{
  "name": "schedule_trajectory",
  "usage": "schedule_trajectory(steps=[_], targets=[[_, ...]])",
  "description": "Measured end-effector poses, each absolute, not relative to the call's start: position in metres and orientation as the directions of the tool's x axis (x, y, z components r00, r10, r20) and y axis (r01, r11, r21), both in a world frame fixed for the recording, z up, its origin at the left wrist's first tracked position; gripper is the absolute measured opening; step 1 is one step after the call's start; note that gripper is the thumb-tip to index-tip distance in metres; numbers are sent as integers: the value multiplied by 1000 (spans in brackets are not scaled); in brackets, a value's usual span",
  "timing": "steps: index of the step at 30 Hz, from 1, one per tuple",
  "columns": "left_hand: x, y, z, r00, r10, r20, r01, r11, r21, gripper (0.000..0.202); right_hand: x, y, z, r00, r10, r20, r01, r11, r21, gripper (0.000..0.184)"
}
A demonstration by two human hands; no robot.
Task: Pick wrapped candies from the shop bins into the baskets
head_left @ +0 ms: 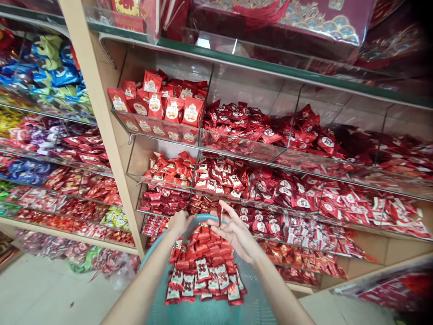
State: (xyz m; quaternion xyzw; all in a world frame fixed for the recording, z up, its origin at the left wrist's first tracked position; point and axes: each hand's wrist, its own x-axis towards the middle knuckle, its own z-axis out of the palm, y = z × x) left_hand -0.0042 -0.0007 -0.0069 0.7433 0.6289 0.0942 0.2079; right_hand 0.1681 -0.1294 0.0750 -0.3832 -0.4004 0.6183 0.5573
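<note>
A teal plastic basket (154,266) stands out in front of me, holding many small wrapped candies. Its far rim is gripped by my left hand (179,223), whose fingers curl over the edge. Above the basket's far right side, my right hand (238,234) pinches a small dark red candy packet (219,214) between thumb and fingers. Inside, plain red packets (206,246) lie at the back, and red-and-white packets (203,269) are piled nearer to me. Directly beyond the basket are shelf bins of dark red candies (164,201).
Clear-fronted shelves (237,155) with bins of red packets span the view, under a glass shelf edge (257,67) with boxes above. A wooden upright (101,108) divides off the left shelves of blue, purple and yellow sweets. Plastic bags (111,264) lie on the tiled floor (61,293).
</note>
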Motion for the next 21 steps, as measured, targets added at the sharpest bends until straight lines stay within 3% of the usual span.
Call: schedule_trajectory(steps=[4, 10, 15, 21], targets=[[-4, 1, -6, 198, 974, -112, 896, -134, 423, 47, 168, -129, 63, -67, 997, -28, -298, -47, -953, 47], [-3, 1, -4, 213, 971, -112, 899, -150, 411, 46, 170, -128, 50, 5, 999, 35, -99, 35, -994, 48], [-3, -1, 0, 210, 970, -120, 897, -143, 417, 48, 175, -129, 50, 34, 998, 56, -43, 57, -997, 64], [-3, -2, 1, 229, 968, -105, 899, -169, 404, 48, 169, -127, 46, 76, 996, 52, -162, 64, -985, 96]])
